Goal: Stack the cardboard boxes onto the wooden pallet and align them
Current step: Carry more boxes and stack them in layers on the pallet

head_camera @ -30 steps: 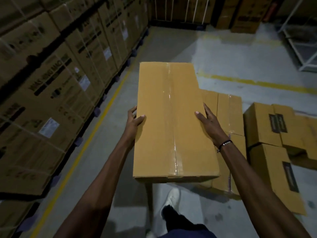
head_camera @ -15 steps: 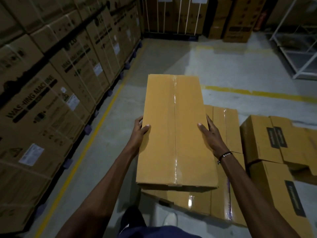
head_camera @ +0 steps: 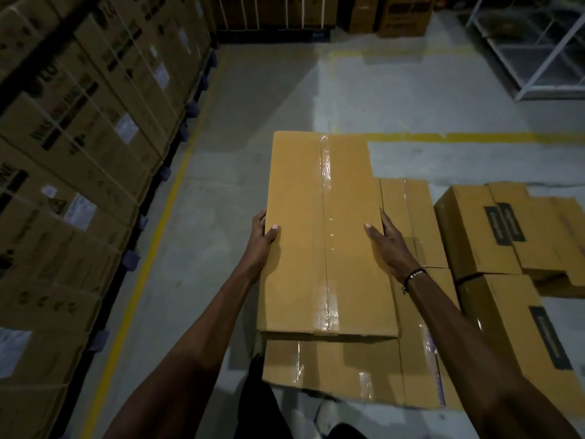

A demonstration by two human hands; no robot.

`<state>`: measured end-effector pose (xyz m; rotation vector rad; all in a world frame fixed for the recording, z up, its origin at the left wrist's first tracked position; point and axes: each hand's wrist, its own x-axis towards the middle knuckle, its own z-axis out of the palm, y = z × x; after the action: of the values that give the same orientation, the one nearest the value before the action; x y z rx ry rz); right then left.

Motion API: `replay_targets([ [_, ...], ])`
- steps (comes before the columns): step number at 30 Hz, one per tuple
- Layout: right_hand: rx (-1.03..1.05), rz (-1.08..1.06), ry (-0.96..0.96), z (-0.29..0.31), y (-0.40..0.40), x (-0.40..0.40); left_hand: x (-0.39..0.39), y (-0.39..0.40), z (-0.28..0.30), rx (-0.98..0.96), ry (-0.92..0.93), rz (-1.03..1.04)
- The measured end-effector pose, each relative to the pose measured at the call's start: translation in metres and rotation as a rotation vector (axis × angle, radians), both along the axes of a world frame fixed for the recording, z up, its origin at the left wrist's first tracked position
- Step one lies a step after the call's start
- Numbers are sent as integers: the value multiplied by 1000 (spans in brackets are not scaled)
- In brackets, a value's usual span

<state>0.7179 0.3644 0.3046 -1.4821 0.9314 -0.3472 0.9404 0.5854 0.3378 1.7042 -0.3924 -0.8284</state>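
Long box (head_camera: 326,236) above flat boxes (head_camera: 411,369); labelled boxes (head_camera: 493,248) right; stacked cartons (head_camera: 79,147) left.

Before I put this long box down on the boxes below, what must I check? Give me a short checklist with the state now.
1. Grip on both sides: ok. Left hand and right hand hold the long box at its long edges.
2. Tape seam closed: ok.
3. Support underneath: ok, the taped boxes below lie flat.
4. Edges aligned with the lower boxes: not ok, the long box overhangs at the far end.
5. Wooden pallet under the stack: cannot tell, hidden.
6. Floor on the left free of obstacles: ok.
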Motion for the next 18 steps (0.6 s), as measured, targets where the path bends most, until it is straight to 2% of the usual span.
replay_targets([
  [9, -23, -96, 86, -75, -66, 72, 90, -92, -99, 41, 34, -99],
  [18, -44, -102, 149, -208, -129, 138, 154, -153, -240, 87, 73, -141],
])
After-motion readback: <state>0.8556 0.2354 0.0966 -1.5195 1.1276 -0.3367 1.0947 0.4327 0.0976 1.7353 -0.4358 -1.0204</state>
